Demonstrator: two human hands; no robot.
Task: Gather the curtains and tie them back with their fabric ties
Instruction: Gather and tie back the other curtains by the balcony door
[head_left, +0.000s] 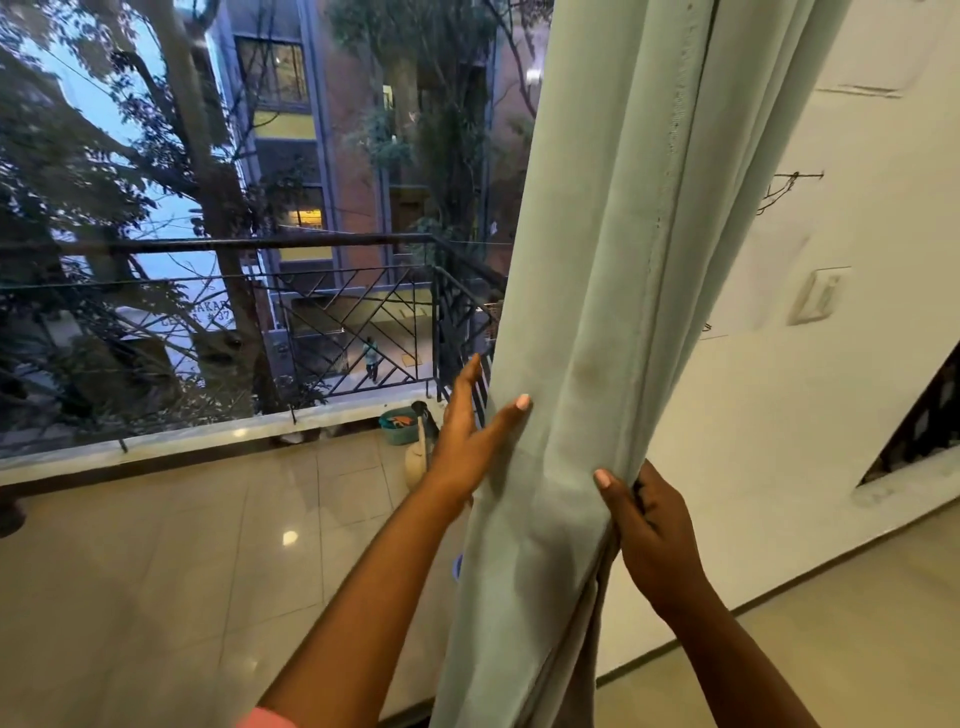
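Right hand (649, 530) grip pinching curtain (587, 312) edge; left hand (467, 441) spread, fingers hidden behind.

The curtain (597, 312) is showing as soft, matt woven cloth with a stitched hem. The floor tiles (156, 571) are looking smooth and glossy, reflecting lights. The railing (337, 322) is appearing as dark painted metal. The wall (831, 364) is looking matt, scuffed plaster, carrying a plastic switch (818, 296).

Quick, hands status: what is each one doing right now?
Left hand: open, fingers spread flat against the left side of the curtain.
Right hand: closed, pinching the curtain's right edge folds.
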